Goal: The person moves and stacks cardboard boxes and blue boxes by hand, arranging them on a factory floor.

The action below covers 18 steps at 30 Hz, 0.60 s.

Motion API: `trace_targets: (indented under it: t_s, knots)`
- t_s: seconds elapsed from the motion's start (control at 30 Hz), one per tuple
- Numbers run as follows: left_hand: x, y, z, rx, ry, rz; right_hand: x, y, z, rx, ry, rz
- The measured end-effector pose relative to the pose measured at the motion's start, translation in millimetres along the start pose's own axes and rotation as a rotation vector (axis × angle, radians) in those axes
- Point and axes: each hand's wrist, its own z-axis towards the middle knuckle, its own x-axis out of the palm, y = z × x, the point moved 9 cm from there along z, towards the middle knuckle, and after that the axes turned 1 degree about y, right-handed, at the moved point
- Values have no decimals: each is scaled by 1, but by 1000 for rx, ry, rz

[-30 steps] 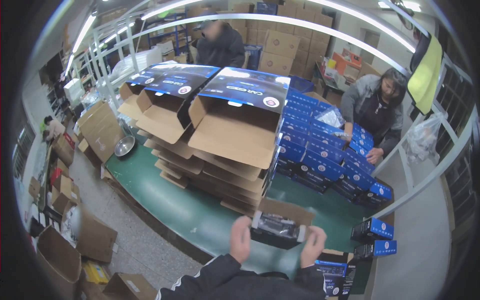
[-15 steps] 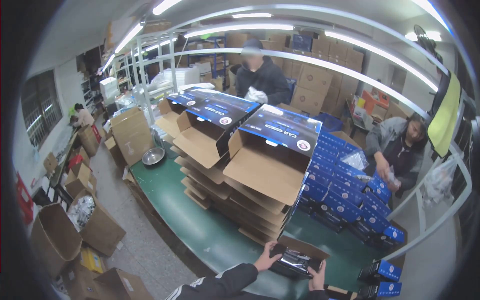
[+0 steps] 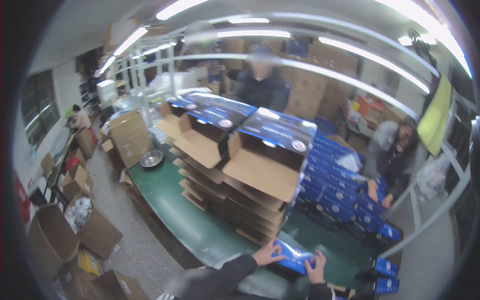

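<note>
A small blue carton (image 3: 295, 256) with its lid folded down lies in front of me at the near edge of the green table (image 3: 190, 225). My left hand (image 3: 267, 253) grips its left end, the fingers curled over the top corner. At the right end my right hand (image 3: 315, 267) pinches the edge of the lid with bent fingers. What is inside the carton is hidden. Just beyond the hands rises a stack of open brown-lined boxes (image 3: 265, 177) with dark blue printed tops, their flaps hanging toward me.
Rows of blue cartons (image 3: 332, 192) stand to the right, where a co-worker (image 3: 392, 160) handles one. Another person (image 3: 260, 82) stands behind the stack. A metal bowl (image 3: 151, 159) sits at the table's left end. Open cardboard boxes (image 3: 55, 232) are on the floor.
The carton was open with a dark, shiny item showing; now its blue lid covers it. Both hands have shifted to its ends. The co-worker on the right has lowered their hands to the cartons.
</note>
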Motion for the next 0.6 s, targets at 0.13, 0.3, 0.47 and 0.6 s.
trace_targets:
  t_s: [0.13,0.3,0.47,0.6]
  knots:
    - [11,-44,8,431,148,689,19,32,9,-222,375,-386]
    - [30,-39,17,572,307,984,36,31,13,-266,547,-595]
    - [29,-56,16,477,276,1100,33,31,31,-251,674,-486]
    - [34,-60,4,461,284,1162,37,33,19,-357,673,-618]
